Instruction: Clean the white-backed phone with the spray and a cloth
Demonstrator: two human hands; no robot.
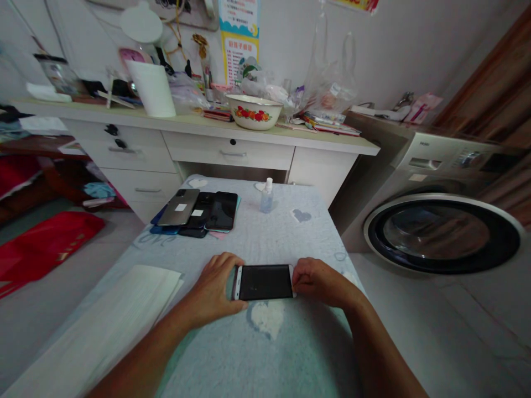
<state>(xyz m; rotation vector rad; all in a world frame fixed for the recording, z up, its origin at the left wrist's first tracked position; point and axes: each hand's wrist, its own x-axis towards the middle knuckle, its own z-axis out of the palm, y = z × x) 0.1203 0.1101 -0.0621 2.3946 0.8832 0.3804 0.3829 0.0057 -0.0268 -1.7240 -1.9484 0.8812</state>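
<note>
On the near part of the cloth-covered surface [307,342], a white-framed phone [266,282] lies sideways, the left hand [215,287] gripping its left end, the right hand [317,281], fingers curled, touching its right end.

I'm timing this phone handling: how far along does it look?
Nothing is visibly finished. In hand is one phone, screen up, with the left hand around one end and the right hand at the other. The overlapping pile may be done or still waiting; its two visible white labels don't settle which. The bottle stands upright, with neither hand on it.
</note>
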